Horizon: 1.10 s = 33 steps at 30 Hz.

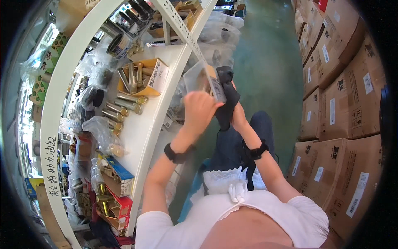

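In front of the shelf's edge, my left hand grips the near rim of a clear plastic box. The box is tilted, carries a label on its right side and has something yellowish-brown inside that I cannot make out. My right hand is closed on a black cloth, its fingers mostly hidden behind it. The cloth lies against the labelled side of the box. Both wrists wear black bands.
To the left runs a white metal shelf with a yellow bin of metal cylinders, several loose brass-coloured cylinders and a red open box. Stacked cardboard cartons line the right side of a green floor.
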Each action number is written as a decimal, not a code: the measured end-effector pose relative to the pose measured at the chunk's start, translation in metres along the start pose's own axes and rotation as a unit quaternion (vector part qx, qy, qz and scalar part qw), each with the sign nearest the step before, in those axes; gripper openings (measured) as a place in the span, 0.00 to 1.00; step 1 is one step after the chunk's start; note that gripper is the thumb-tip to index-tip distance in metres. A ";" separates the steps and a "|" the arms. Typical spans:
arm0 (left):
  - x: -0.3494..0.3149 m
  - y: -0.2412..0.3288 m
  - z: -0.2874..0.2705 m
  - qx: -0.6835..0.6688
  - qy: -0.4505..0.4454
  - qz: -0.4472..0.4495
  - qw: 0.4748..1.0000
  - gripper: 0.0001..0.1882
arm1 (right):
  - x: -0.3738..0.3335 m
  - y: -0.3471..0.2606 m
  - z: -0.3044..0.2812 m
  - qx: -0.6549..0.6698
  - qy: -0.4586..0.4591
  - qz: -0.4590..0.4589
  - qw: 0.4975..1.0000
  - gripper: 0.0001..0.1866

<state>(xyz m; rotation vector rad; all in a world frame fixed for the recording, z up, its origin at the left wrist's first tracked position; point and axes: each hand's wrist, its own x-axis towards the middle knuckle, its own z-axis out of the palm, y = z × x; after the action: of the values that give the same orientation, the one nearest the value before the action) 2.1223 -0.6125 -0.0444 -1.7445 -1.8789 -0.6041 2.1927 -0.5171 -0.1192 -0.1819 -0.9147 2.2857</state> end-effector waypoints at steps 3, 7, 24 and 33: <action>-0.017 0.017 -0.033 0.034 0.012 -0.041 0.999 0.12 | -0.023 -0.010 0.030 0.001 -0.052 0.015 0.999 0.28; -0.050 0.020 -0.084 0.106 0.021 -0.047 0.993 0.14 | -0.035 -0.007 0.073 -0.050 -0.121 0.007 0.991 0.26; -0.142 0.021 -0.149 0.235 0.042 -0.042 0.970 0.22 | -0.079 0.010 0.164 -0.013 -0.077 0.404 0.912 0.22; -0.144 -0.014 -0.176 0.290 0.050 -0.103 0.950 0.19 | -0.082 0.050 0.108 -0.022 -0.204 0.264 0.943 0.21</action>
<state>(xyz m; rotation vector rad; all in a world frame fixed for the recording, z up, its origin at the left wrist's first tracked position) 2.1266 -0.8358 0.0015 -1.1296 -1.9258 -0.1702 2.1912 -0.6565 -0.0808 0.0408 -1.2438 2.8677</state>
